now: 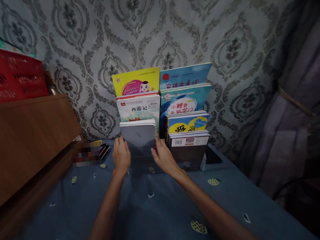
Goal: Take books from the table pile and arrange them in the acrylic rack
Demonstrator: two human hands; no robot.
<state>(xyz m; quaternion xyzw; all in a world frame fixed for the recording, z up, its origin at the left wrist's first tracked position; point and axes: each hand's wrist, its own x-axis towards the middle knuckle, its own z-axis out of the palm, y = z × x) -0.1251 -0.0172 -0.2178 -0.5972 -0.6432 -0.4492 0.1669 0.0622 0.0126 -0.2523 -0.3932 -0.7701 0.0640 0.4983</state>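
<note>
A grey-covered book (138,134) stands upright in the front left of a stepped, see-through book holder (143,166). My left hand (121,154) is at its left edge, fingers curled. Against its right edge, my right hand (164,155) has its thumb and fingers closed. Behind the grey book are a white storybook (139,106) and a yellow book (135,79). The right column holds a blue book (185,74) at the back, a teal book (186,98), a yellow-and-blue book (187,123) and a dark book with a white label (189,151) in front.
The holder stands on a blue patterned cloth (154,221) by a papered wall (165,38). Several small books (104,151) lie at left, near a wooden cabinet (26,139) bearing a red basket (4,74). A dark flat object (212,156) lies right of the holder, and a tied curtain (286,113) hangs further right.
</note>
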